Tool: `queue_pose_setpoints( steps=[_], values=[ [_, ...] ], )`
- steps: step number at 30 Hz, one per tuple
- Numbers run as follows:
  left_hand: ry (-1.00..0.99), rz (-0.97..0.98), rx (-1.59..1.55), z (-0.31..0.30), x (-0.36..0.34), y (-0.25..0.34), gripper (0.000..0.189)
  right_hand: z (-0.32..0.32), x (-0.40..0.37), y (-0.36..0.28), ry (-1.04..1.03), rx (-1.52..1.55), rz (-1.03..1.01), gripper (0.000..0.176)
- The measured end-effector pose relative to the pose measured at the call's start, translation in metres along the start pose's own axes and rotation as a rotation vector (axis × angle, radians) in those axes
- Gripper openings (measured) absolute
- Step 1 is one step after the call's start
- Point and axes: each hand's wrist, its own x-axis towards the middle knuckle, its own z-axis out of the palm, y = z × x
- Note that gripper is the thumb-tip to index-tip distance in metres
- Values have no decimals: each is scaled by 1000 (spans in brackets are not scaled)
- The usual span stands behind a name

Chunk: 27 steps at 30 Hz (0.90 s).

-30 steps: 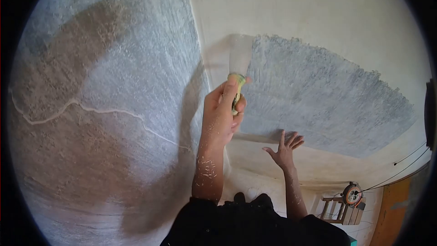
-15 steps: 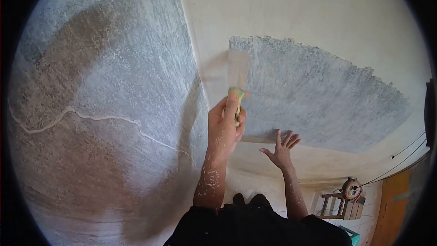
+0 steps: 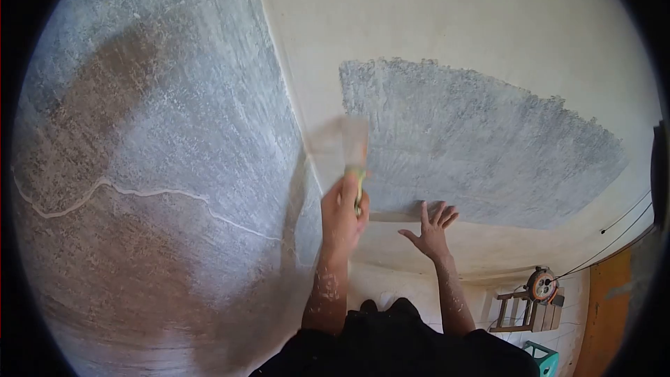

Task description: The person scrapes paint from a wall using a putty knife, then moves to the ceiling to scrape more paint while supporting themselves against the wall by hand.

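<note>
My left hand (image 3: 340, 216) is closed around the handle of a paint scraper (image 3: 355, 143), its flat blade pointing up and slightly blurred. The blade is at the left edge of a grey scraped patch (image 3: 481, 139) on the pale wall (image 3: 447, 7); whether it touches is hard to tell. Lower on the right, my right hand (image 3: 432, 236) is open with fingers spread, its fingertips at the patch's bottom edge. White flakes speckle both forearms.
A grey wall (image 3: 202, 112) with a wavy pale line (image 3: 153, 180) meets the pale wall at a corner on the left. At lower right are a cable reel (image 3: 544, 285) on a wooden stool (image 3: 518, 313), a green plastic stool (image 3: 543, 357), hanging cables and an orange-brown panel (image 3: 601, 307).
My left hand has drawn the scraper downward along the left edge of the grey patch. My right hand has stayed nearly in place, while the view has shifted slightly.
</note>
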Motion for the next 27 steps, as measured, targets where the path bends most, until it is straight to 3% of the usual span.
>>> queue_pose_setpoints(
  steps=[5, 8, 11, 15, 19, 22, 27],
  values=[
    [-84, 165, -30, 27, 27, 89, 45, 8, 3, -10, 24, 66, 52, 105],
    [-47, 109, -48, 16, 21, 54, 44, 10, 3, -6, 39, 4, 17, 107],
    [7, -76, 0, -12, 1, -23, 45, 8, 5, -5, 74, -89, -28, 109],
    [6, -94, -5, -14, -11, -23, 47, 15, 4, -6, 88, -31, 6, 106],
    [-69, 23, -54, 0, 8, 27, 46, 16, 4, -7, 77, -42, 24, 100],
    [3, -140, -82, -9, -9, 5, 46, 19, 0, -2, 47, -59, 5, 97],
    [-50, -157, -65, -21, -9, 4, 47, 19, -1, -4, 17, -18, 41, 100]
  ],
)
